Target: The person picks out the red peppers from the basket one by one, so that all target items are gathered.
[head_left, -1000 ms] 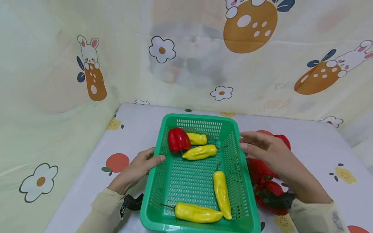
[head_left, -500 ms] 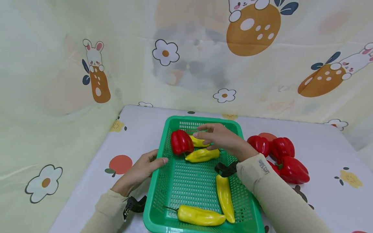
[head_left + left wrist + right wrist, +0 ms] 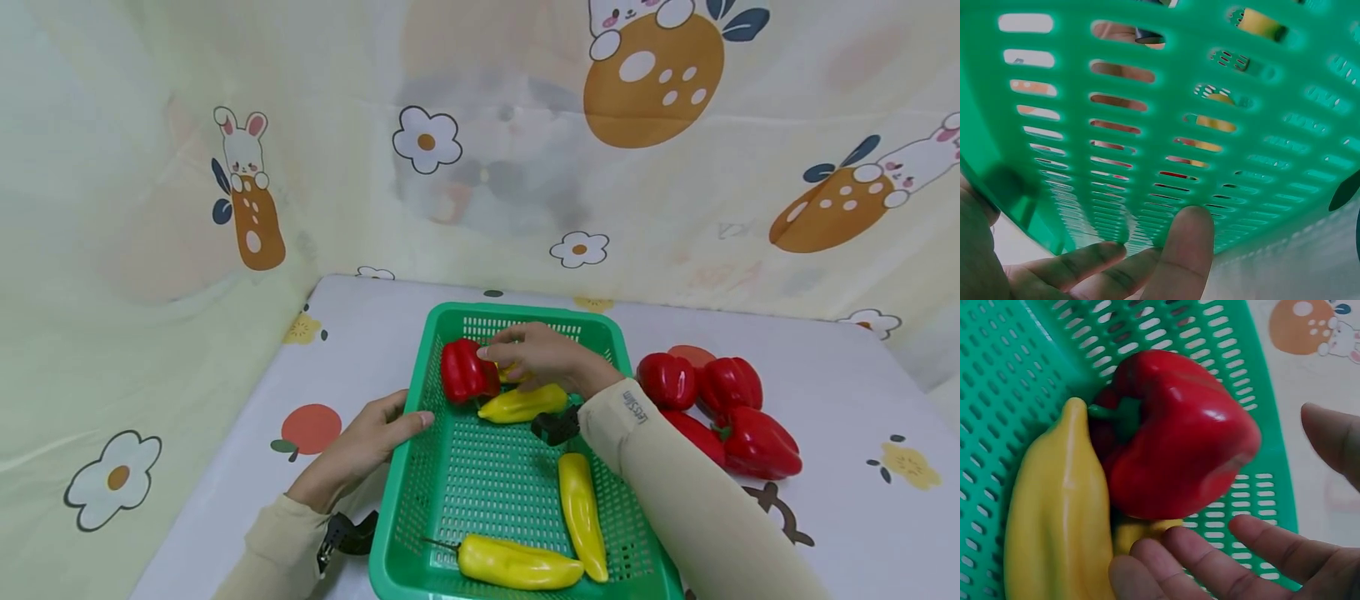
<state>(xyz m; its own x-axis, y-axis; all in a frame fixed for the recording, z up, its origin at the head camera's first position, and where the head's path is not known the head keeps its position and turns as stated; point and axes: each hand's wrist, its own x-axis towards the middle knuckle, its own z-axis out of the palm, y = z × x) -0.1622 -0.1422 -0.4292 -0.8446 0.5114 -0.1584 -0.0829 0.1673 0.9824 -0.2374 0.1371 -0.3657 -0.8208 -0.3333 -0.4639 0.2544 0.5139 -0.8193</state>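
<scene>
My left hand (image 3: 367,437) grips the left rim of a green perforated basket (image 3: 487,483), thumb over the edge. In the left wrist view, its fingertips (image 3: 1188,240) press the slotted outer wall. A red bell pepper (image 3: 461,372) lies in the basket's far left corner. Fingers spread, my right hand (image 3: 547,357) reaches in over the basket, close beside that pepper. The right wrist view has a gap between the hand (image 3: 1222,562) and the red bell pepper (image 3: 1185,437). A yellow pepper (image 3: 525,403) lies below the right hand; another is partly hidden behind it.
Two more yellow peppers (image 3: 581,508) lie in the basket's near part. Several red bell peppers (image 3: 731,385) are clustered on the tablecloth right of the basket, one partly covered by the right sleeve (image 3: 675,467). A printed curtain (image 3: 487,167) hangs behind and left.
My right hand has moved left from the basket's right rim to beside the red bell pepper inside, uncovering the red peppers on the table. The left hand keeps its hold.
</scene>
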